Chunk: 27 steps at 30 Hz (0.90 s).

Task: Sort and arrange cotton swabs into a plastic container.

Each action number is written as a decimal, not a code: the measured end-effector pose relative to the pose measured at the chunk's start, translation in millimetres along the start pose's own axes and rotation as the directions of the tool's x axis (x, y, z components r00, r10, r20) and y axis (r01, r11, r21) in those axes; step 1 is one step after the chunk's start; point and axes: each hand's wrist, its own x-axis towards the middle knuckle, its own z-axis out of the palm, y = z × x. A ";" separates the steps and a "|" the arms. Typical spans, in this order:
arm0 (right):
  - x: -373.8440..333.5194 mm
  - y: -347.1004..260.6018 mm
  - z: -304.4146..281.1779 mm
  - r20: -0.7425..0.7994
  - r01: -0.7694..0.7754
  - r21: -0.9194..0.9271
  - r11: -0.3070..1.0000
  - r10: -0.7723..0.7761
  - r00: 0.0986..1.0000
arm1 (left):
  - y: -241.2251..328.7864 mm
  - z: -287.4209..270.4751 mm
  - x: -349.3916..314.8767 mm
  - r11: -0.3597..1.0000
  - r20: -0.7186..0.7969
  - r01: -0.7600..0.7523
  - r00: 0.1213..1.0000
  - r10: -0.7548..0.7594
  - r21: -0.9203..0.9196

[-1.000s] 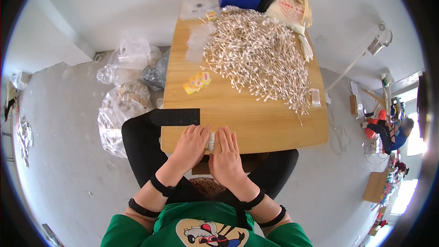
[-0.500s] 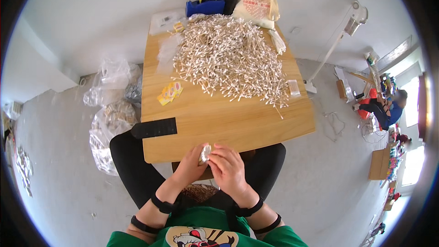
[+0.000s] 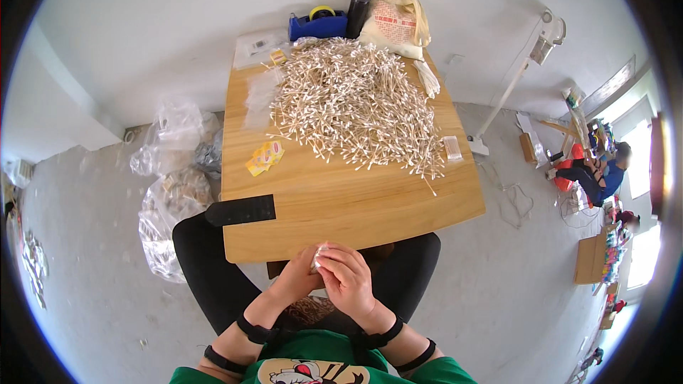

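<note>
Just past the table's near edge, over my lap, my left hand (image 3: 296,279) is closed round a small bundle of cotton swabs (image 3: 317,259). Only its white tips show; the sticks are hidden in the palm. My right hand (image 3: 347,279) is closed against the same bundle, its bent fingers lying over the tips. Both hands touch. A large heap of loose cotton swabs (image 3: 348,96) covers the far half of the wooden table (image 3: 356,203).
Yellow printed cards (image 3: 265,158) and clear plastic bags (image 3: 257,99) lie left of the heap. A small clear pack (image 3: 452,148) sits right. Behind stand a blue tape dispenser (image 3: 318,25), a black bottle (image 3: 358,13) and a cloth bag (image 3: 393,25). A black strip (image 3: 245,208) overhangs the left edge.
My right fingers have closed further over the tips, covering more of the bundle. Both hands sit slightly lower in view, and the table has also shifted down a little in the picture.
</note>
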 end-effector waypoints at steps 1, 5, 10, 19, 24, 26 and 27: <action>0.7 -0.5 -0.4 -0.003 -0.016 -0.006 1.000 0.016 1.000 | -4.5 0.0 -1.3 1.000 -0.003 0.003 1.000 -0.003 -0.002; 5.1 2.8 -0.3 0.017 -0.056 -0.009 0.998 0.056 0.998 | -12.1 0.7 -4.4 0.970 -0.076 0.161 0.986 -0.149 0.180; 14.8 10.3 -8.0 0.151 0.089 0.003 0.996 -0.088 0.985 | -16.9 -3.1 -7.5 0.955 -0.071 0.145 0.989 -0.130 0.259; 25.1 9.1 -13.7 0.227 0.257 -0.006 0.966 -0.249 0.942 | -17.4 -7.5 -13.5 0.974 0.088 0.148 0.982 -0.165 0.173; 27.5 5.5 -17.1 0.222 0.201 -0.002 0.979 -0.196 0.955 | -10.1 -9.6 -11.2 0.984 0.139 0.162 0.976 -0.171 0.075; 29.5 3.4 -19.9 0.218 0.198 -0.010 0.980 -0.192 0.957 | -5.4 -9.6 -9.6 0.988 0.130 0.143 0.980 -0.149 0.059; 30.3 2.8 -21.4 0.210 0.192 -0.022 0.981 -0.183 0.960 | -1.8 -9.4 -8.4 0.992 0.121 0.121 0.985 -0.126 0.044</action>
